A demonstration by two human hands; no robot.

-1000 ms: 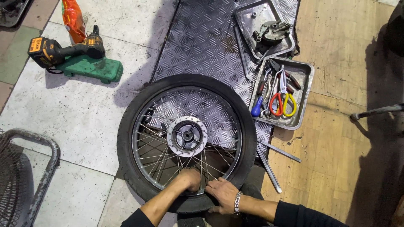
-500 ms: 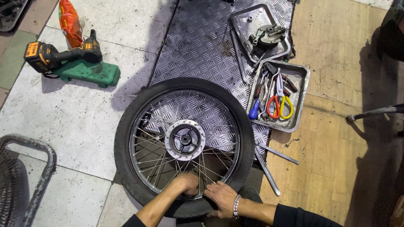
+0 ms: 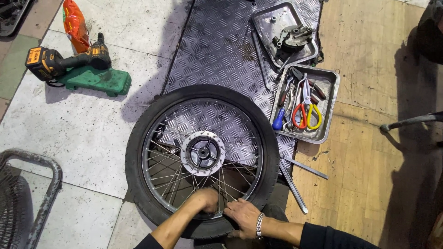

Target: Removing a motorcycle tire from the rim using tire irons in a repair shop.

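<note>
Spoked wheel (image 3: 202, 157) lies flat, axle pointing up. At its six o'clock rim, left hand (image 3: 206, 199) curls closed; right hand (image 3: 243, 215) presses spread on tyre.

Both bare forearms are reaching up from the bottom edge, converging near the middle. The left hand (image 3: 206, 199) is curling downward, fingers bent and tucked under so the knuckles are facing up. The right hand (image 3: 243, 216) is lying flatter beside it, fingers spread and pointing left, almost touching the left hand, a silver metal link bracelet (image 3: 259, 225) circling its wrist above a dark sleeve
</note>
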